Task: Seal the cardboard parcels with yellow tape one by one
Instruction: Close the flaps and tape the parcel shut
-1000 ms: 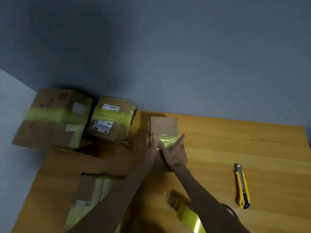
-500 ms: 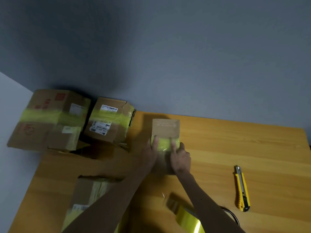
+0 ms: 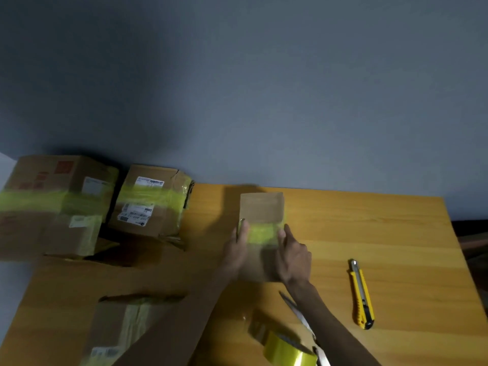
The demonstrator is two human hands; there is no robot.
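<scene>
Fingers (image 3: 243, 228) lie straight and have slid apart since half a second ago: on the table (image 3: 369, 220), right of the taped boxes (image 3: 150, 199), the small parcel (image 3: 261, 207) sits mid-table with the left hand (image 3: 237, 247) at its left edge and the right hand (image 3: 293, 253) at its right, pressing the yellow strip (image 3: 264, 232) down over the sides. I judge this parcel nearly sealed; roll (image 3: 287, 351) and knife (image 3: 360, 294) lie untouched nearby.

Brown parcel (image 3: 261, 207) with yellow tape band (image 3: 264, 232) (slightly blurred), orange-toned wooden table (image 3: 369, 228), yellow-and-black utility knife (image 3: 361, 294)
</scene>
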